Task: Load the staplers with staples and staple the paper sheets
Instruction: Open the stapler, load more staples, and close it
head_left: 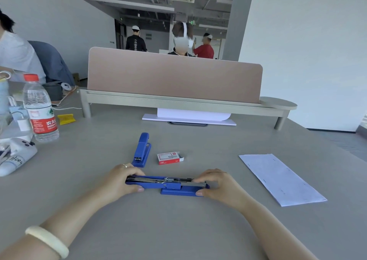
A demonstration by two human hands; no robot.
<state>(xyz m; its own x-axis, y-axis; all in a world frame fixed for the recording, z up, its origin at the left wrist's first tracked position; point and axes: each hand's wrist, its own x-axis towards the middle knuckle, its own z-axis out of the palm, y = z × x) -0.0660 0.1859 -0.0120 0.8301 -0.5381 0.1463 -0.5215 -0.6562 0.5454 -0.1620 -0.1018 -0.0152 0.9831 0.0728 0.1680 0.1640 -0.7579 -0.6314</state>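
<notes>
Open stapler (166, 184) flat on table (178, 230); left hand (121, 182) grips its left end, right hand (216, 184) its right end; second stapler (142, 150), staple box (170, 158) just beyond hands; paper (282, 180) right of right hand.

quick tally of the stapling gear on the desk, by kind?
Staplers: 2, an opened stapler held by the left hand and right hand, and a closed stapler
Staple box: 1
Paper stack: 1, sheet count unclear
Total: 4

Blue staplers (166, 184), grey desk (178, 230).
</notes>
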